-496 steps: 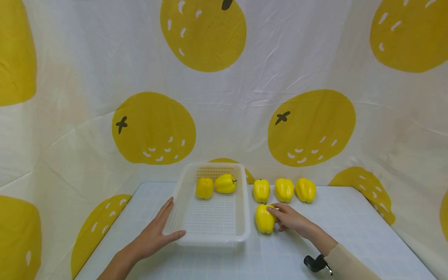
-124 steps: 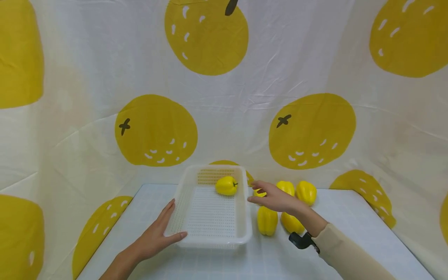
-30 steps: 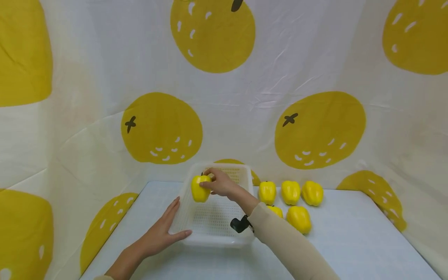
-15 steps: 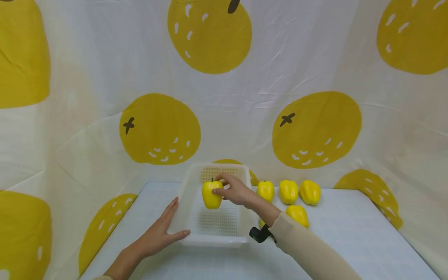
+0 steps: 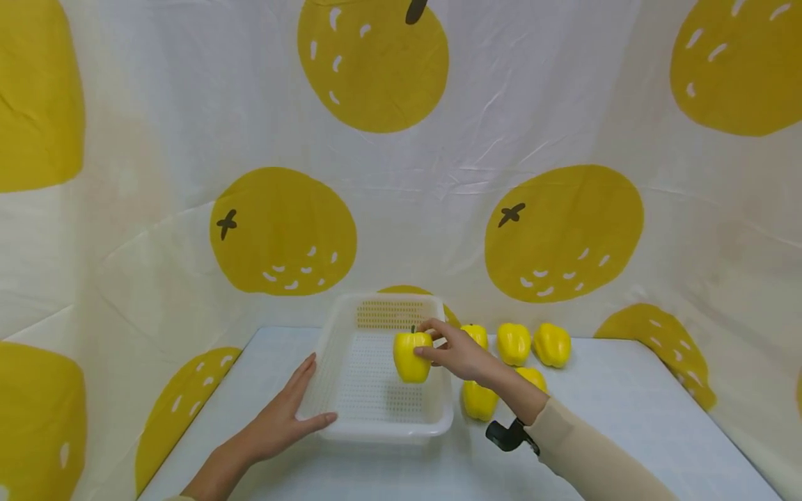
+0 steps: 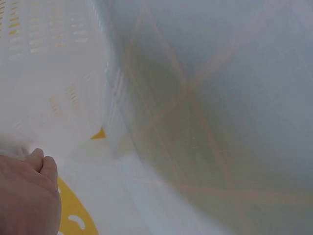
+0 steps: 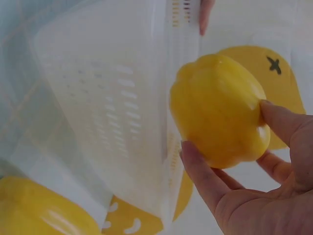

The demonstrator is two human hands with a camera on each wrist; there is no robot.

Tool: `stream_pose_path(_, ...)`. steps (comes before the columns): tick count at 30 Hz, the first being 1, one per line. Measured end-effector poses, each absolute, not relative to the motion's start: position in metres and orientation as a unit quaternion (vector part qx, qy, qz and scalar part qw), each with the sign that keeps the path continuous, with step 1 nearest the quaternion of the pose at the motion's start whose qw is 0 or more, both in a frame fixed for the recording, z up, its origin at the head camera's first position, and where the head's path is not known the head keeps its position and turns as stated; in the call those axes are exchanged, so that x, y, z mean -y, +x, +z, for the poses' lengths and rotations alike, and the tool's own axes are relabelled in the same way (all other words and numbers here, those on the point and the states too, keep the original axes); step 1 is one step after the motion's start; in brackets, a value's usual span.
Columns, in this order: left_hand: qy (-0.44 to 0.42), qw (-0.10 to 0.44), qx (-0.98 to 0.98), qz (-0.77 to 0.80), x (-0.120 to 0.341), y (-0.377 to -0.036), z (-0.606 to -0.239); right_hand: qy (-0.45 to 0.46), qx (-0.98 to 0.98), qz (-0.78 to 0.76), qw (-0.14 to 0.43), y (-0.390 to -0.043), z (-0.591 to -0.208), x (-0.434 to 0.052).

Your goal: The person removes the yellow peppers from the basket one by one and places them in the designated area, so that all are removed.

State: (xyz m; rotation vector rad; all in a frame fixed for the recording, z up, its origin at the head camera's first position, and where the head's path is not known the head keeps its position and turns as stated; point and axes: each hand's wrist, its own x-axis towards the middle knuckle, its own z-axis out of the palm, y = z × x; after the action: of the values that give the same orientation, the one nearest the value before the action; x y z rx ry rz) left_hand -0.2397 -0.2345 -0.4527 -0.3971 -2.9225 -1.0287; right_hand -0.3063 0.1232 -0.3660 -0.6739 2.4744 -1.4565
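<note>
My right hand (image 5: 460, 353) pinches a yellow bell pepper (image 5: 412, 357) between thumb and fingertips. It holds the pepper upright, stem up, over the right part of a white perforated plastic basket (image 5: 376, 430). In the right wrist view the thumb and fingers spread round the pepper (image 7: 220, 110), close to the basket wall (image 7: 83, 63). My left hand (image 5: 272, 421) rests at the basket's front left corner, its fingers straight along the left side and its thumb spread over the front rim. The left wrist view shows part of that hand (image 6: 29, 191) beside the basket (image 6: 58, 88).
Several more yellow bell peppers stand on the table right of the basket: a back row with one pepper (image 5: 514, 344) between two others, and in front a pepper (image 5: 480, 401) and another (image 5: 532, 378) partly behind my right forearm. A fruit-print cloth (image 5: 413, 229) hangs behind the table.
Over the last second my right hand carries the pepper rightward across the basket. Earlier the basket held two peppers, then one; more peppers now stand on the table. The left hand stays at the corner.
</note>
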Motion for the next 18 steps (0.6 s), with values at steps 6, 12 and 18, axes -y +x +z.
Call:
stream_pose_path(6,-0.115,-0.003,0.936,-0.332,0.233,-0.240,-0.451,-0.216,-0.836,-0.497,0.091,-0.302,-0.368,-0.149)
stream_pose_path(12,-0.111,-0.010,0.936,-0.334,0.233,-0.239,-0.449,-0.190,-0.837,-0.504,0.094,-0.294,-0.358,-0.170)
stream_pose_path(18,-0.113,-0.013,0.935,-0.335,0.231,-0.238,-0.446,-0.179,-0.847,-0.494,0.084,-0.288,-0.354,-0.191)
